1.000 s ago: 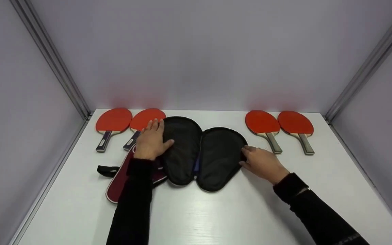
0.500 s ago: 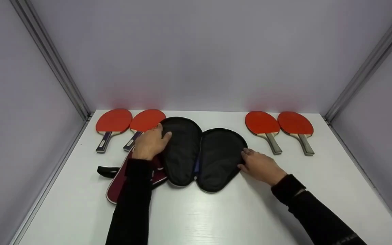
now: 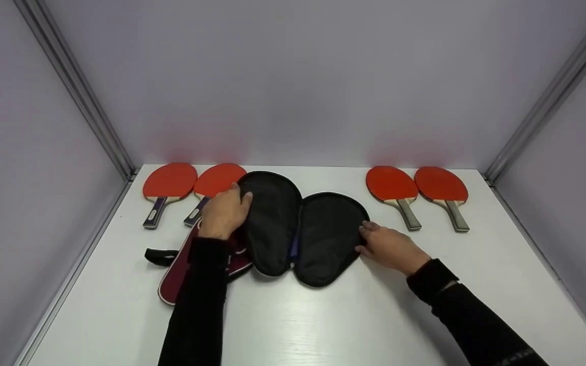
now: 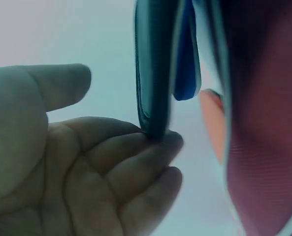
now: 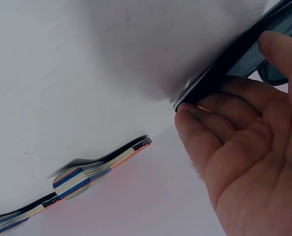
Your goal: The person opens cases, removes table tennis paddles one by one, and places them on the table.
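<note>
A table tennis paddle case (image 3: 328,241) lies spread in two halves, black lining up, with a strip of blue between them. My left hand (image 3: 223,211) has its fingertips under the outer edge of the left half, which stands tilted up a little. In the left wrist view, the case edge (image 4: 155,83) rests against those extended fingers, and the thumb is apart from it. At the right half's outer edge, my right hand (image 3: 392,246) touches with its fingertips. The right wrist view shows these fingers against the zipper edge (image 5: 210,86), thumb spread away.
A burgundy case (image 3: 173,279) with white piping lies partly under my left sleeve, its black strap (image 3: 160,256) sticking out left. Two red paddles (image 3: 170,180) lie at the back left, two more (image 3: 441,184) at the back right. Walls enclose the white table (image 3: 293,325).
My left hand has drawn slightly left and down, its fingers going from spread over the edge to underneath it. The left half's outer edge has risen a little. The right hand has barely moved.
</note>
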Demonstrator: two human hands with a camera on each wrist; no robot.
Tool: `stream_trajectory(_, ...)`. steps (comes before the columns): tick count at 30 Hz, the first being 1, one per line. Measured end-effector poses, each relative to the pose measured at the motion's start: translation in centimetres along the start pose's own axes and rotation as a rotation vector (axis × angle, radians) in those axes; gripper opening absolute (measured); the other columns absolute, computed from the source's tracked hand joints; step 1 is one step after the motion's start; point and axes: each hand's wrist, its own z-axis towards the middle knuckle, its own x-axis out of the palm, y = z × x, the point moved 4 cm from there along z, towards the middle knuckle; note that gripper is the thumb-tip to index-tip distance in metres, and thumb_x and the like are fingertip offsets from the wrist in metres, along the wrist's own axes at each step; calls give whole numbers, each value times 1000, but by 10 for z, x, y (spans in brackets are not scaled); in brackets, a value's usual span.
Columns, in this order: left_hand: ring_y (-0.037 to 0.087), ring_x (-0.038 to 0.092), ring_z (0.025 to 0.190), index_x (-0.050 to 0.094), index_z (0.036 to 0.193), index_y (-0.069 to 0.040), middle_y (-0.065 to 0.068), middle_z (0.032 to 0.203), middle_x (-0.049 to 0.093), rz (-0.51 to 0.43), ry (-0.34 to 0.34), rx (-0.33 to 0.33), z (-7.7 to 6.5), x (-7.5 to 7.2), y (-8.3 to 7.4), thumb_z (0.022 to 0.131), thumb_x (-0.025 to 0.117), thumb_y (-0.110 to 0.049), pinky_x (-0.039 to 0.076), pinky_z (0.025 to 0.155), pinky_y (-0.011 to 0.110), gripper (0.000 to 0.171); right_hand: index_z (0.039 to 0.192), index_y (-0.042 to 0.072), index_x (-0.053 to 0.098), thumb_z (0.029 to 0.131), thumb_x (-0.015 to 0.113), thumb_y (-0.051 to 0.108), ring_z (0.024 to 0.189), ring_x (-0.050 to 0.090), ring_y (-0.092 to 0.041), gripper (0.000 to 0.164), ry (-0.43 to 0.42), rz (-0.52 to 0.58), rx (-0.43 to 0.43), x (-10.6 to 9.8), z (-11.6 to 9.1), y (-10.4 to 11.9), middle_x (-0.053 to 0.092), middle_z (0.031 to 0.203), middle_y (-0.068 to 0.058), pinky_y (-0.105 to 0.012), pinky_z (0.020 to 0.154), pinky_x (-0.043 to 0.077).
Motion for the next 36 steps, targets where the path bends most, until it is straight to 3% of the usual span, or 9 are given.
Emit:
stream_trajectory(5, 50, 63, 159, 42, 179, 2, 27, 178, 56, -85, -71, 112, -4, -13, -15, 125, 50, -41, 54, 130, 67, 70, 149, -18, 70, 113, 79, 22, 143, 75, -52, 55, 4, 17, -18, 0, 0, -2, 71, 155, -39, -61, 112, 68)
stream_trajectory(10, 45, 53, 169, 37, 183, -5, 19, 186, 48, -186, -72, 213, -8, -17, -30, 126, 50, -43, 47, 139, 63, 70, 152, -16, 69, 114, 79, 22, 147, 73, -52, 55, 29, 41, -39, 1, 2, -5, 70, 157, -38, -61, 117, 65)
stream_trajectory(17, 33, 46, 176, 36, 185, -14, 12, 189, 44, -276, -33, 394, -11, -13, -47, 127, 47, -48, 38, 146, 54, 68, 153, -15, 69, 112, 80, 18, 150, 71, -50, 54, 45, 75, -86, 1, 5, -9, 69, 159, -37, -58, 118, 65)
stream_trajectory(22, 31, 45, 176, 39, 184, -18, 9, 188, 47, -268, -51, 489, -12, -6, -58, 127, 44, -52, 36, 147, 53, 67, 152, -14, 70, 112, 81, 19, 149, 72, -49, 53, 48, 67, -121, 3, 5, -11, 70, 159, -36, -57, 116, 66)
stream_trajectory(24, 32, 47, 176, 41, 183, -19, 7, 187, 49, -258, -70, 515, -12, -2, -61, 126, 40, -58, 37, 147, 54, 70, 153, -14, 69, 112, 81, 20, 149, 72, -49, 54, 54, 64, -132, 4, 6, -12, 69, 160, -36, -57, 116, 66)
stream_trajectory(29, 32, 52, 172, 50, 180, -20, 7, 183, 56, -238, -74, 562, -11, 13, -70, 126, 40, -57, 41, 145, 53, 66, 156, -12, 68, 113, 81, 23, 149, 72, -49, 58, 82, 94, -157, 4, 5, -9, 66, 164, -35, -58, 117, 66)
stream_trajectory(31, 30, 54, 171, 52, 179, -21, 7, 181, 59, -214, -48, 560, -10, 20, -73, 127, 44, -53, 42, 144, 52, 62, 157, -11, 68, 112, 82, 25, 149, 73, -48, 59, 92, 108, -161, 3, 4, -6, 66, 166, -33, -58, 118, 65)
stream_trajectory(36, 29, 57, 169, 57, 174, -21, 6, 178, 62, -166, 52, 546, -10, 36, -78, 118, 56, -69, 45, 142, 52, 74, 157, -8, 69, 112, 83, 26, 142, 78, -45, 58, 100, 112, -150, 0, 4, 0, 68, 166, -29, -55, 115, 67)
